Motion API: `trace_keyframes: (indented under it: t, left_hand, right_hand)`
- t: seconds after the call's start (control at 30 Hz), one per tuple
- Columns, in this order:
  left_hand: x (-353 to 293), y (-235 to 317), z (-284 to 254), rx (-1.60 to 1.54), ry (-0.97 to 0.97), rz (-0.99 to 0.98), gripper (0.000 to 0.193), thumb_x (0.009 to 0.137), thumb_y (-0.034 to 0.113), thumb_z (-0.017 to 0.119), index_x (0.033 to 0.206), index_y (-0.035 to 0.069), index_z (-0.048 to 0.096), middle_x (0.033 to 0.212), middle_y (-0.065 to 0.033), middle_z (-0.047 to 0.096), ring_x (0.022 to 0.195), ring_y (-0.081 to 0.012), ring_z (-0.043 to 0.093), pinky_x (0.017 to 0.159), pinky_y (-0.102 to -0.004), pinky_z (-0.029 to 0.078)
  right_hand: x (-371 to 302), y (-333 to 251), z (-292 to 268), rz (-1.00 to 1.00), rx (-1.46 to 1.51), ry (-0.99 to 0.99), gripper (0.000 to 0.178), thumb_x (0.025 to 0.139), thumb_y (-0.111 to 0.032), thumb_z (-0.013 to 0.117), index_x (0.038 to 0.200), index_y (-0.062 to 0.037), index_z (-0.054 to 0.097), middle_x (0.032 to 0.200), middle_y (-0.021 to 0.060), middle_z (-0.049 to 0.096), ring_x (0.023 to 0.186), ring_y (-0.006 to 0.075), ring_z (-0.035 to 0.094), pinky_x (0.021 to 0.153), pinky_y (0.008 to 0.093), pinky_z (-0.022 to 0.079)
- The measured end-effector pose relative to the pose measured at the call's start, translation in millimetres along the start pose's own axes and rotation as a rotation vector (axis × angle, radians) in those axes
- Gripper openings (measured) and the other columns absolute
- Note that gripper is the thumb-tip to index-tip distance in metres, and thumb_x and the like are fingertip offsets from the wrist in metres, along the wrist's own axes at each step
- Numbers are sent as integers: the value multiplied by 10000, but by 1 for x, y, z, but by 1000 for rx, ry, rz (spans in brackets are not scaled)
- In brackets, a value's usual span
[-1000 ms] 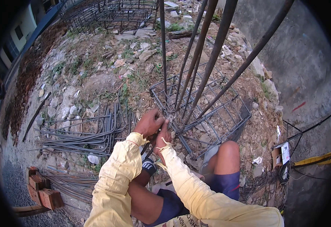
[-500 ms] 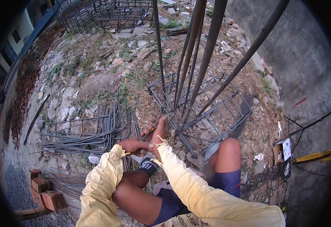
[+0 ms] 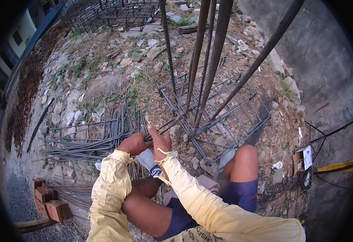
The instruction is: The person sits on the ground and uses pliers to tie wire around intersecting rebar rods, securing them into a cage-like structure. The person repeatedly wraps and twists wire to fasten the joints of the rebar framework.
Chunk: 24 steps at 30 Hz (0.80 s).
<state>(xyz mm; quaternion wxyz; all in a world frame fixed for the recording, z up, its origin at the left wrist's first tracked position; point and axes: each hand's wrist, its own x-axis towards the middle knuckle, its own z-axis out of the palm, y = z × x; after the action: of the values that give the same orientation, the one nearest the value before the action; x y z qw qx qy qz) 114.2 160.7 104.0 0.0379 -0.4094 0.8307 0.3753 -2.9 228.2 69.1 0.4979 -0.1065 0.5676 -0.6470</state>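
Note:
My left hand (image 3: 133, 144) is closed in a fist, with the end of a dark rod-like piece (image 3: 147, 138) showing beside its fingers. Just to its right, my right hand (image 3: 160, 143) has its thumb raised and its fingers curled round thin dark wire strands (image 3: 171, 123). These strands slant up to the near left corner of a steel rebar cage (image 3: 208, 139), where several long upright bars (image 3: 213, 66) stand. A small yellowish bit shows by the right fingers; its kind is unclear.
Bent rebar pieces (image 3: 83, 147) lie in a pile at left, with red bricks (image 3: 58, 210) nearer. More cages (image 3: 120, 16) stand far off. A concrete wall (image 3: 325, 68) rises at right, beside a cardboard box (image 3: 301, 159) and a yellow strap (image 3: 339, 166). Rubble covers the ground.
Both hands have drawn back slightly left and away from the cage corner, exposing the wire strands between. My left hand has closed into a fist beside the right. The view has shifted slightly.

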Motion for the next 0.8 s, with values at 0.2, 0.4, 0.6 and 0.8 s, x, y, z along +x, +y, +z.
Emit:
trace_keyframes:
  t: [0.2, 0.4, 0.6, 0.8]
  left_hand:
    - [-26, 51, -26, 127, -2, -144, 445, 855, 365, 642, 1150, 32, 664, 1025, -261, 680, 979, -395, 659, 862, -466, 513]
    - [1, -40, 55, 33, 38, 89, 392, 855, 255, 636, 1153, 0, 629, 1001, -263, 681, 962, -437, 642, 866, -467, 502]
    - [9, -12, 71, 423, 292, -250, 272, 944, 313, 465, 1055, 70, 514, 899, -209, 703, 855, -383, 685, 778, -533, 446]
    - [-9, 8, 81, 540, 477, -250, 305, 932, 359, 512, 1081, 93, 521, 885, -137, 713, 850, -316, 699, 785, -498, 414]
  right_hand:
    - [-8, -15, 17, 177, 4, 137, 733, 896, -484, 615, 1206, 156, 435, 1190, 311, 541, 1046, 377, 581, 908, 425, 457]
    - [-5, 35, 2, -179, -400, 88, 674, 954, -372, 520, 1326, 163, 350, 1071, 366, 598, 1014, 492, 599, 885, 472, 476]
    - [12, 27, -17, -134, -520, -100, 467, 977, -349, 496, 1164, 64, 608, 1167, 283, 636, 1022, 413, 626, 901, 419, 473]
    - [-1, 24, 2, 117, 108, 132, 569, 948, -573, 509, 907, -29, 670, 842, 104, 665, 765, 193, 611, 726, 333, 485]
